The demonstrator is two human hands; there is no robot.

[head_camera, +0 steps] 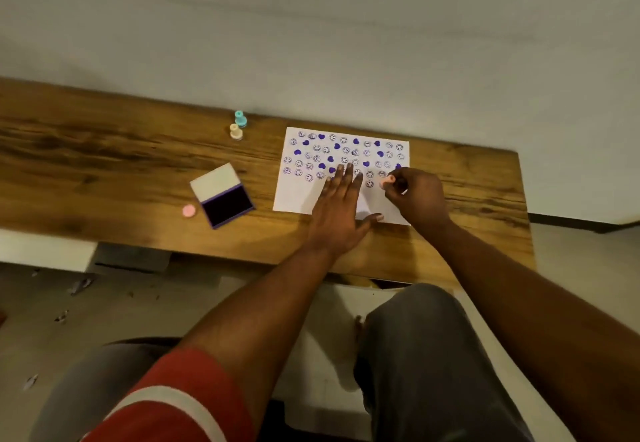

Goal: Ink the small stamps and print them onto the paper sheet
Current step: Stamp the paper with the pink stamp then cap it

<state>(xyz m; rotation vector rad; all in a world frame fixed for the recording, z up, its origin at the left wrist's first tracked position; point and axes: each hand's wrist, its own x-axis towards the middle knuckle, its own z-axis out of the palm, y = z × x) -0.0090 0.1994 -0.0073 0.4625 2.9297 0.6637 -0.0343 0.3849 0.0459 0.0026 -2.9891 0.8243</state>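
Observation:
A white paper sheet (298, 195) lies on the wooden table (104, 164), covered in several rows of purple smiley and heart prints. My left hand (341, 206) rests flat on the sheet, fingers spread, pinning it down. My right hand (415, 195) grips a small pink stamp (385, 181), which is held low over the sheet near its right side, close to the last row of prints. An open ink pad (230, 204) with a dark purple surface and a white lid sits left of the sheet.
A teal stamp (240, 118) and a beige stamp (236, 131) stand upright near the table's far edge, left of the sheet. A pink round cap (189, 210) lies beside the ink pad. A white wall runs behind the table. My knees are below the table's front edge.

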